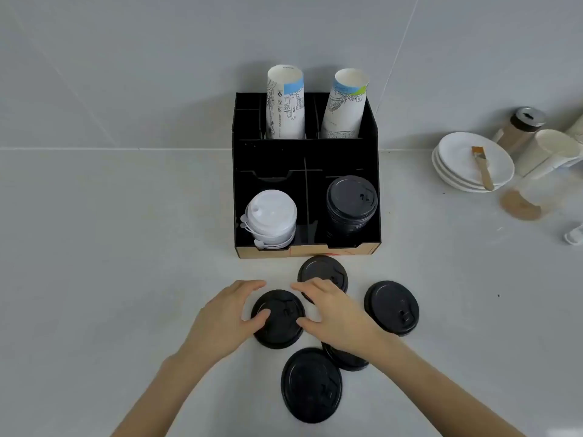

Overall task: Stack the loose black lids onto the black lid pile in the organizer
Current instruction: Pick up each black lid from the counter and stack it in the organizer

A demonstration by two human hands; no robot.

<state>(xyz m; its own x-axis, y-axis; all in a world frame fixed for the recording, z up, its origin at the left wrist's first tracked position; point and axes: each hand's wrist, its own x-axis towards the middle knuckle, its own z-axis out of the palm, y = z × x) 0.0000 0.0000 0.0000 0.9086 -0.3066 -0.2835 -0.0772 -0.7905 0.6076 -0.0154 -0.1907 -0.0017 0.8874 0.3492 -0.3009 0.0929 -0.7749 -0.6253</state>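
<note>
Several loose black lids lie on the grey counter in front of the black organizer [241,197]. One lid [279,323] sits between my hands: my left hand [225,313] touches its left rim with thumb and fingers, and my right hand [334,313] touches its right side, fingers spread. Other lids lie behind [318,268], to the right [392,307], partly under my right wrist [345,361], and nearest me [310,384]. The black lid pile [351,203] stands in the organizer's front right compartment.
A white lid stack [271,217] fills the front left compartment. Two paper cup stacks [285,102] [345,104] stand in the back. To the right are stacked white plates [473,162] with a brush, a jar [520,126], paper cups and spilled brown powder [519,206].
</note>
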